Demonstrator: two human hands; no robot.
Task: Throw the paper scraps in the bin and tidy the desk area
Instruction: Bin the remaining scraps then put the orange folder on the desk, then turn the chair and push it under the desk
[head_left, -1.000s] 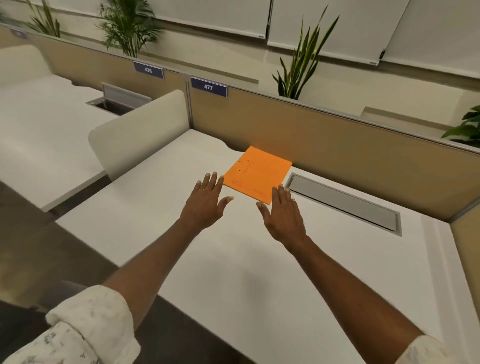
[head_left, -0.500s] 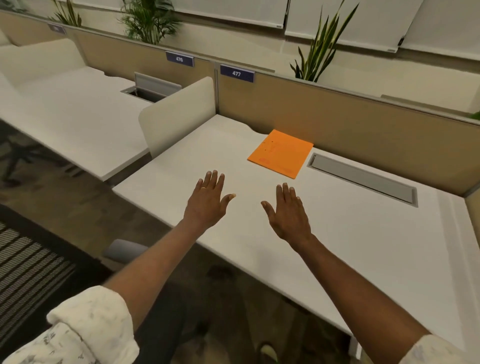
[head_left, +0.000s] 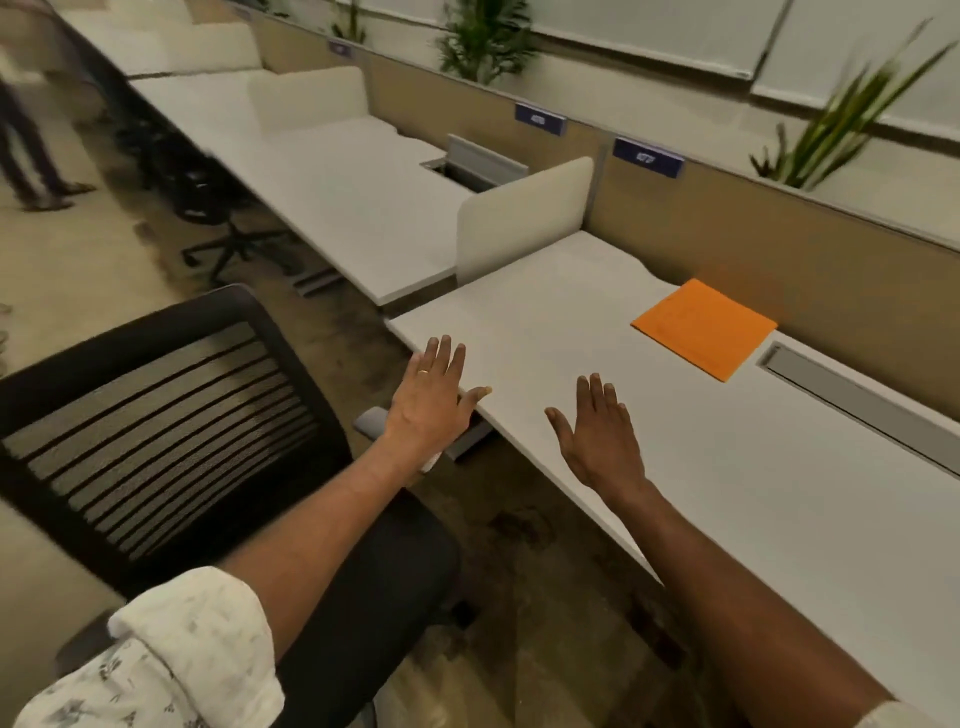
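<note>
Lower left: 1 black mesh chair (head_left: 156, 415). Center: left hand (head_left: 434, 400) flat, fingers spread, empty, over the desk (head_left: 779, 519) edge. Right hand (head_left: 597, 436) the same, empty, above the desktop. Right of center: 1 orange paper (head_left: 704, 327) lying flat, well apart from both hands. No bin or scraps visible. Risk: paper left behind; the chair sits close, could snag a leg.
</note>
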